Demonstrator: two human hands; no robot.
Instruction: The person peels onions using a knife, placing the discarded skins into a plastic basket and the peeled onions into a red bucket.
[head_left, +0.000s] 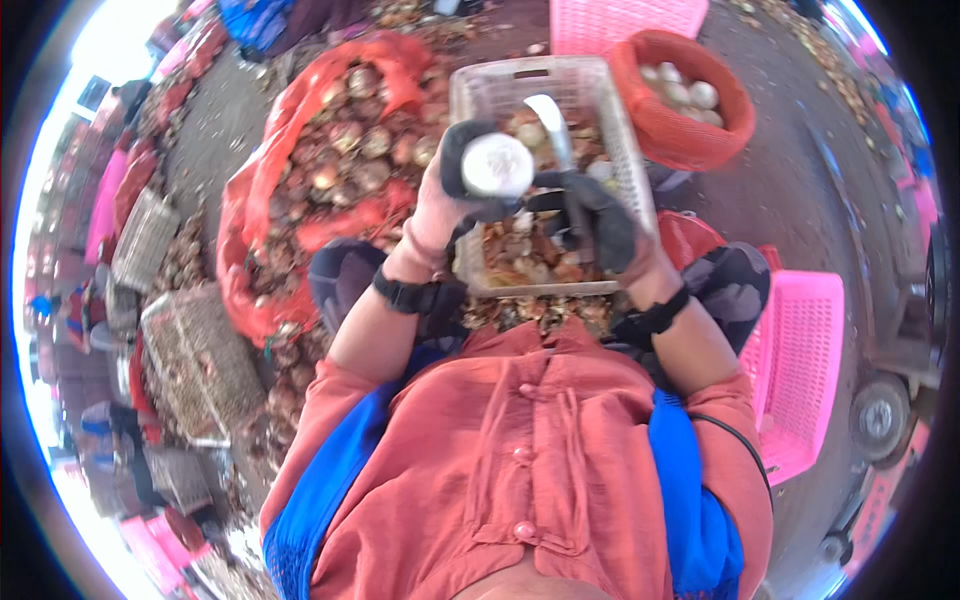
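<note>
My left hand (469, 169), in a dark glove, is closed around a peeled white onion (498, 165), held up over the left side of a pale plastic crate (544, 289). In my gloved right hand (596, 221) is a knife with a curved blade (553, 127), its tip pointing up and away from me. The blade stands apart from the onion, to its right. Beneath both hands the crate holds onion skins (517, 259) and some onions. Part of the knife's handle is hidden by my fingers.
An open red mesh sack of unpeeled onions (345, 161) lies at left. A red mesh bag (701, 139) with peeled white onions (703, 95) stands at the back right. Pink plastic baskets (806, 360) are at right and behind the crate. Another crate (199, 367) lies at left.
</note>
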